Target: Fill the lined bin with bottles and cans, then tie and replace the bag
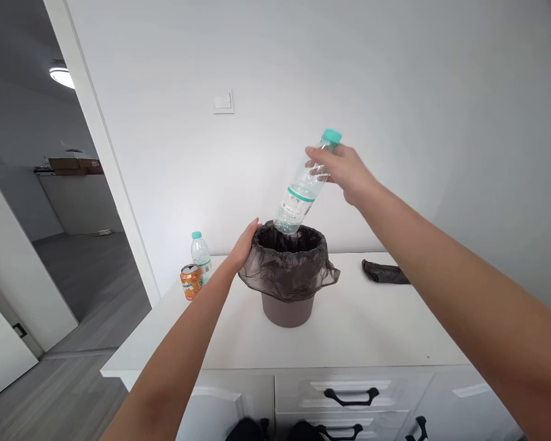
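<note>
Clear glossy plastic bottle [303,190], thin crinkled plastic liner [287,269] on a matt plastic bin [287,309], smooth white cabinet top [349,331].

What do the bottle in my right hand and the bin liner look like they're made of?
Clear bottle with teal cap: likely thin transparent plastic, glossy, see-through. Dark grey bin liner: apparently thin plastic film, crinkled and slightly translucent, folded over the round grey bin.

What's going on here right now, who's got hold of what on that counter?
The right hand holds a clear bottle with a teal cap, tilted, its base at the mouth of a small bin lined with a dark bag. The left hand rests on the bin's rim. On the white counter stand a second bottle and an orange can; a folded dark bag lies to the right.
</note>
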Demonstrator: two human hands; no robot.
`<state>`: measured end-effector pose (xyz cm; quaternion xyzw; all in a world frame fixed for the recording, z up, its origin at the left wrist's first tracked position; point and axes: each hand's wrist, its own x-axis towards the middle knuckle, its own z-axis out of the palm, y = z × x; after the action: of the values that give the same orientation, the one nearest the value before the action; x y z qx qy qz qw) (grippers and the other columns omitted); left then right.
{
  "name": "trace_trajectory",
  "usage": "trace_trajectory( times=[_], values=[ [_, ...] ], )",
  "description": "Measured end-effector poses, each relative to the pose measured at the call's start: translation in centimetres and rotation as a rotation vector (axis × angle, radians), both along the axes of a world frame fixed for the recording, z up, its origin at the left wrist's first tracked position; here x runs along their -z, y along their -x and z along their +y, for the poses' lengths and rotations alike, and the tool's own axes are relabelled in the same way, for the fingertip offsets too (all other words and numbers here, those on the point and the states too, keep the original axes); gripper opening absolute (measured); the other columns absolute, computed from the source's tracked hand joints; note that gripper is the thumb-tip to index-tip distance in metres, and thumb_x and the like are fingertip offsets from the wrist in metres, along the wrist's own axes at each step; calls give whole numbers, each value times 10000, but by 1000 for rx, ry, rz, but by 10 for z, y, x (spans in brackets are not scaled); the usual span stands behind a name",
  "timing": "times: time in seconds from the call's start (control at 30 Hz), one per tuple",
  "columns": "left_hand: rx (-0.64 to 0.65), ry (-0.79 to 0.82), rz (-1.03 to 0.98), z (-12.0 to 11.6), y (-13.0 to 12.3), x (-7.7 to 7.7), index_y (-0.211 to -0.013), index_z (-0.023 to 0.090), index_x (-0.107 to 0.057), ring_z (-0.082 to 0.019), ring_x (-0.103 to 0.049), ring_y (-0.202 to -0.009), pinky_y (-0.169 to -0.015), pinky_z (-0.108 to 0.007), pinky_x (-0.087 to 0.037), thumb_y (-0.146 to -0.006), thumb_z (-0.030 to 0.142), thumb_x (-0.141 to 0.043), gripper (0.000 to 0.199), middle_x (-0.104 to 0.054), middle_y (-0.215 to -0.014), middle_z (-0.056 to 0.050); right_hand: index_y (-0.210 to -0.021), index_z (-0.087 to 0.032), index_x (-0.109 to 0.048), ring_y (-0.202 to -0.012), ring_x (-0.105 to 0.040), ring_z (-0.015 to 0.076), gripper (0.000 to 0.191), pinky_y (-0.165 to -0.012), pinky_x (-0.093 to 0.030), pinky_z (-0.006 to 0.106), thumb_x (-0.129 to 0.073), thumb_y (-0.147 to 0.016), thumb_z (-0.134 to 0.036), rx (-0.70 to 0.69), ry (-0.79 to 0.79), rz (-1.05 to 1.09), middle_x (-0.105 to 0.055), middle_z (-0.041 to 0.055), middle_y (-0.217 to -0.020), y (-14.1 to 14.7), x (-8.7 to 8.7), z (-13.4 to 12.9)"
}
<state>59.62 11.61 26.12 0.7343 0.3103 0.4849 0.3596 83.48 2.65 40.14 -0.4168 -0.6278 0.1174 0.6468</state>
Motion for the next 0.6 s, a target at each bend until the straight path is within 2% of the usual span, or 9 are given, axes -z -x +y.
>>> trace_trajectory(
  times=[0.07,0.13,0.2,0.23,0.3,0.37,0.47,0.53,0.6],
  values=[
    [73,175,-111,6,-1,28,-1457,276,-557,-287,-489,-1433,-1212,-444,-378,-961,700,-348,685,-567,-1513,-30,-1018,-204,-638,-941,-650,200,410,-874,-537,371,-768,-806,-530,-9,61,18,-700,75,-1045,-1,13,17],
    [133,310,-132,8,2,52,-1432,280,-580,-292,-545,-1385,-1178,-455,-427,-953,742,-296,724,-627,-1448,-49,-998,-197,-646,-934,-645,201,384,-871,-526,375,-791,-790,-485,-27,139,16,-702,86,-1069,2,28,31],
    [45,327,-127,9,9,63,-1424,277,-581,-296,-533,-1395,-1188,-487,-406,-959,750,-236,747,-645,-1422,-72,-980,-192,-656,-959,-640,208,358,-878,-510,377,-796,-786,-458,-43,212,14,-703,90,-1088,6,40,40],
    [-50,276,-138,9,14,63,-1437,274,-564,-295,-506,-1419,-1203,-505,-378,-968,738,-220,744,-633,-1435,-80,-969,-190,-661,-982,-636,215,350,-889,-501,380,-797,-783,-454,-43,236,11,-703,91,-1096,8,44,44],
    [-237,81,-163,6,22,51,-1473,278,-513,-285,-438,-1469,-1234,-523,-316,-987,702,-231,705,-580,-1492,-77,-949,-188,-677,-1039,-626,231,356,-922,-481,385,-806,-771,-468,-20,261,-16,-704,93,-1120,9,49,49],
    [-300,-132,-123,-2,25,32,-1471,302,-508,-268,-378,-1502,-1259,-504,-269,-986,687,-297,654,-520,-1545,-53,-939,-186,-693,-1085,-619,246,381,-948,-465,384,-816,-754,-496,12,286,-80,-705,95,-1148,9,52,55],
    [-206,-296,86,-19,18,8,-1336,332,-631,-269,-306,-1532,-1279,-465,-233,-935,676,-468,553,-458,-1583,-21,-944,-186,-698,-1088,-629,246,384,-943,-464,364,-813,-755,-501,17,347,-215,-717,87,-1135,8,60,64],
    [-132,-272,206,-27,9,6,-1271,330,-674,-284,-282,-1540,-1280,-469,-230,-899,647,-553,504,-412,-1605,-28,-936,-177,-685,-1035,-650,238,370,-901,-484,342,-824,-748,-464,20,413,-311,-729,83,-1073,11,67,69],
    [-89,-214,233,-29,2,11,-1304,327,-654,-286,-278,-1541,-1277,-473,-238,-884,611,-594,511,-373,-1618,-45,-914,-165,-661,-961,-664,234,358,-825,-510,324,-841,-732,-416,58,510,-412,-729,90,-1008,15,74,72]
  ],
)
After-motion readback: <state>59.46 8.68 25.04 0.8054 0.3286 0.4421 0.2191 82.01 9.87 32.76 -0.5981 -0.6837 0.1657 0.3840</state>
